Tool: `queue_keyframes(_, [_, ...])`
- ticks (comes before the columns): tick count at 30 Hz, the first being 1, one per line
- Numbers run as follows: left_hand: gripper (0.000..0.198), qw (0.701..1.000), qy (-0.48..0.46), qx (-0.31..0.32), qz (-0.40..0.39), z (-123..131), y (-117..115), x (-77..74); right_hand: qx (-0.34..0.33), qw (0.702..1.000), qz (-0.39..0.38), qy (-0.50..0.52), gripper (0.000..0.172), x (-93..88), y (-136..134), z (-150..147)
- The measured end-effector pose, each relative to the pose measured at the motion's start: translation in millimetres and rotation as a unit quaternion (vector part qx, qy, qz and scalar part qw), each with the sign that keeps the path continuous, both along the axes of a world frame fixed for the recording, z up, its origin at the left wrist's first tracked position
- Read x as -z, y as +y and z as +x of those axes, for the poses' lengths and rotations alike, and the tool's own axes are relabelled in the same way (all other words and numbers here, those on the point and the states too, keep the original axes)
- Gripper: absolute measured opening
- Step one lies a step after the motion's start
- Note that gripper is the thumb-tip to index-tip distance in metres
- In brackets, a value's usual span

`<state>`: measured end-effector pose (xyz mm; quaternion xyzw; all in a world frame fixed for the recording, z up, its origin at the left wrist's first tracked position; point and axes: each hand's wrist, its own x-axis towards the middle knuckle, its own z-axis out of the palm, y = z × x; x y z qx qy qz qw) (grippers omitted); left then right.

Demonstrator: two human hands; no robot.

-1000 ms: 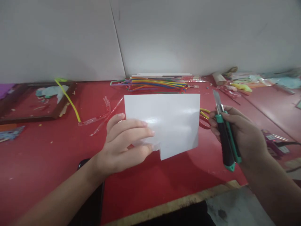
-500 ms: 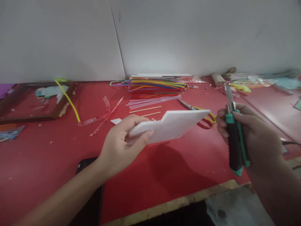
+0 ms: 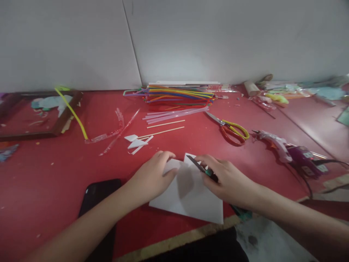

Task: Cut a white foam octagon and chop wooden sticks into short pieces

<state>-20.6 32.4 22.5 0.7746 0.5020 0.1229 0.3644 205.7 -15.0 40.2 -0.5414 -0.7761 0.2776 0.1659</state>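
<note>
White card point(image 3: 200, 203) lies at six o'clock, left hand point(image 3: 154, 174) curled at its ten-o'clock edge, whether pinching I cannot tell; right hand point(image 3: 227, 178) grips the knife point(image 3: 209, 172), blade point(image 3: 194, 161) toward ten. Scissors point(image 3: 232, 130) lie at the card's one o'clock.

The head camera looks down from close above the red table point(image 3: 54, 189), facing the grey wall point(image 3: 218, 40).
</note>
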Motion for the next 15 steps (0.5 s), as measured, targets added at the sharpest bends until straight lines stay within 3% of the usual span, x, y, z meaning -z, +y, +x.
queue_keyframes(3, [0.023, 1.000, 0.031, 0.000, -0.002, -1, 0, -3.1, -0.012, 1.000, -0.012, -0.012, 0.045, 0.8, 2, -6])
queue_keyframes(7, [0.022, 1.000, 0.004, -0.027, 0.000, -2, 1, 0.1, -0.016, 0.999, -0.050, -0.006, 0.054, -0.3, 3, -8])
queue_keyframes(11, [0.025, 0.995, 0.015, -0.059, 0.074, -2, 2, 8.7, -0.035, 0.999, -0.014, 0.003, 0.055, 6.7, 5, -7])
queue_keyframes(15, [0.024, 0.994, 0.007, -0.058, 0.088, -2, 3, 12.1, -0.031, 0.999, 0.000, 0.026, 0.052, 11.3, 5, -9])
